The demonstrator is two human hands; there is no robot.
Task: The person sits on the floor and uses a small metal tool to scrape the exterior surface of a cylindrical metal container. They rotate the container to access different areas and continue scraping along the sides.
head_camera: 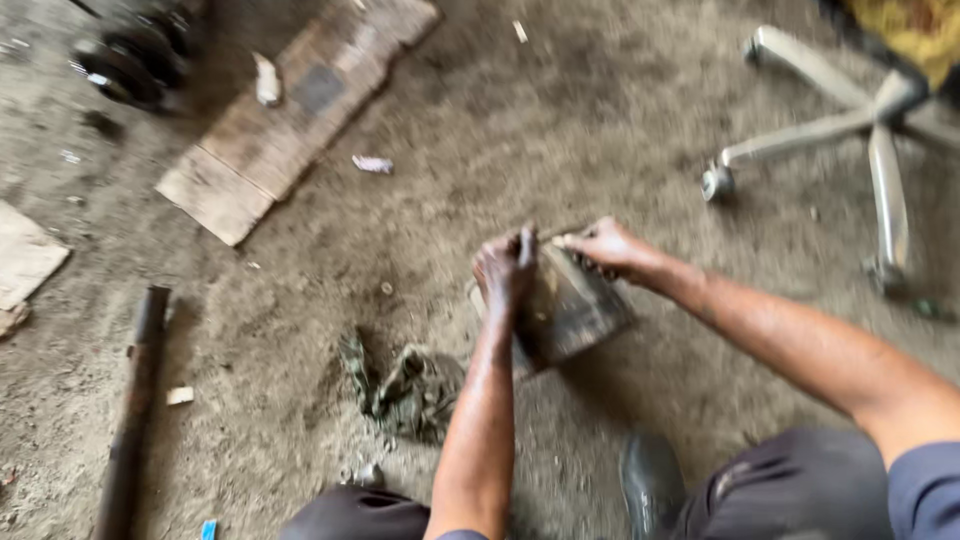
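A dirty, boxy metal part (575, 310) rests on the dusty floor in the middle of the head view, blurred by motion. My left hand (505, 268) grips its near left edge, fingers curled over the top. My right hand (608, 247) holds the far upper edge from the right. Both hands are grimy. A crumpled green rag (405, 390) lies on the floor just left of my left forearm.
A rusty pipe (135, 400) lies at the left. A flat wooden board (290, 110) sits at the upper left, with dark machine parts (135, 55) beyond it. An office chair base (860, 130) with castors stands at the upper right. My shoe (650, 480) is at the bottom.
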